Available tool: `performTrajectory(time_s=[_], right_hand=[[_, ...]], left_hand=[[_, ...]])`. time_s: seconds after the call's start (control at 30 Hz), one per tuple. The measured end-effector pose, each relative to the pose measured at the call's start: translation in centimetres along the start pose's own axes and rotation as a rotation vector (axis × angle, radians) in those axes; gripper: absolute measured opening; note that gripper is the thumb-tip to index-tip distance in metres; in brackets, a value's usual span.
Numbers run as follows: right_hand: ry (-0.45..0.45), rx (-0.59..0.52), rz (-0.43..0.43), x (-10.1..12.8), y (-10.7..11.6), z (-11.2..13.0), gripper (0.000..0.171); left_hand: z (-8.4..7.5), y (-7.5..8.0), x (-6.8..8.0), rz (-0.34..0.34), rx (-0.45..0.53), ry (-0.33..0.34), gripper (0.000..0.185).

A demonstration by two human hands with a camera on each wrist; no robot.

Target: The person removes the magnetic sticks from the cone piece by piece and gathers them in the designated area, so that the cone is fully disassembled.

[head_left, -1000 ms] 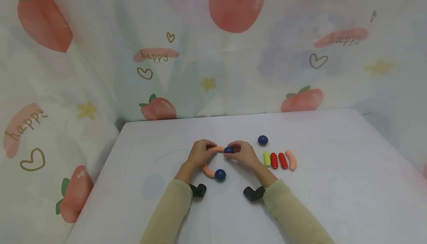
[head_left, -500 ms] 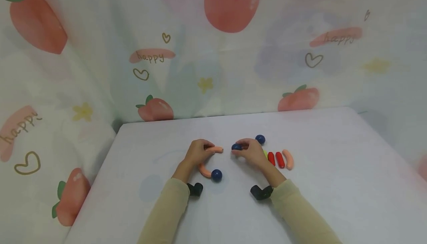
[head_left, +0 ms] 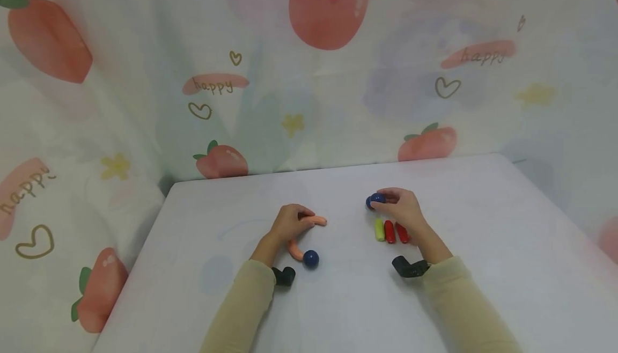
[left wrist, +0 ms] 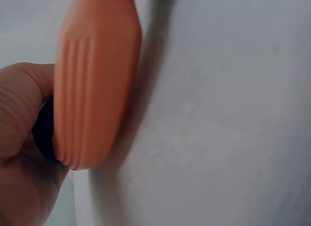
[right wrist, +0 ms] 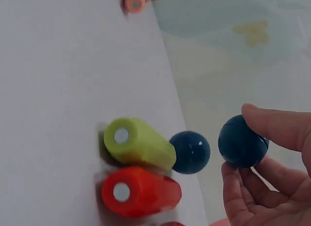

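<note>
My left hand (head_left: 291,221) pinches a curved peach rod (head_left: 318,220), whose free end sticks out to the right. A second curved peach rod (head_left: 295,250) comes out below that hand and meets a blue ball (head_left: 311,259). In the left wrist view, another dark blue ball (left wrist: 44,131) shows behind the near rod, largely hidden beside the hand. My right hand (head_left: 403,209) pinches a blue ball (right wrist: 243,141) between thumb and fingers. Close beside it is one more blue ball (right wrist: 190,152), partly covered in the head view.
A yellow-green rod (head_left: 380,230) and two red rods, one of them the nearer red rod (head_left: 390,232), lie in a row below my right hand. Grey discs show on rod ends in the right wrist view. A printed cloth hangs behind the white table (head_left: 338,310).
My right hand has carried its blue ball from the peach rod's free end rightward to beside the other ball. My left hand stays in about the same place, holding the rod.
</note>
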State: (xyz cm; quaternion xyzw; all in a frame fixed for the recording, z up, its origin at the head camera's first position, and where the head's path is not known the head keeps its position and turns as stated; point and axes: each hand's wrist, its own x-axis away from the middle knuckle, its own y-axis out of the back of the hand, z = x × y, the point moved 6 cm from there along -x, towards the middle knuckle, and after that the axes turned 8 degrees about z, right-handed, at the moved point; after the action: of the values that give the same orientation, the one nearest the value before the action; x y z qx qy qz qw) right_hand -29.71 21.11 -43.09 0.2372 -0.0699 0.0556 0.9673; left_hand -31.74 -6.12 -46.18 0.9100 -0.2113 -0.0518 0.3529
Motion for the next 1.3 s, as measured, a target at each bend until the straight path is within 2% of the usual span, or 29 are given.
performTrajectory(time_s=[0.17,0.37,0.73,1.0,1.3], right_hand=[[-0.015,-0.017,-0.014,0.0,1.3,-0.8,0.054],[0.007,0.065,-0.019,-0.2,1.9,-1.1,0.049],[-0.034,0.131,0.044,-1.6,1.8,-1.6,0.048],[-0.061,0.162,0.057,-2.1,1.8,-2.1,0.048],[-0.040,0.175,0.080,-2.3,1.7,-1.7,0.052]], left_hand=[[0.1,-0.1,0.0,0.002,0.013,0.013,0.019],[0.2,-0.2,0.1,0.002,0.009,0.023,0.018],[0.2,0.0,0.2,-0.008,0.015,0.019,0.019],[-0.3,-0.1,-0.1,-0.015,-0.004,-0.059,0.018],[-0.3,0.0,0.1,-0.016,-0.002,-0.030,0.018]])
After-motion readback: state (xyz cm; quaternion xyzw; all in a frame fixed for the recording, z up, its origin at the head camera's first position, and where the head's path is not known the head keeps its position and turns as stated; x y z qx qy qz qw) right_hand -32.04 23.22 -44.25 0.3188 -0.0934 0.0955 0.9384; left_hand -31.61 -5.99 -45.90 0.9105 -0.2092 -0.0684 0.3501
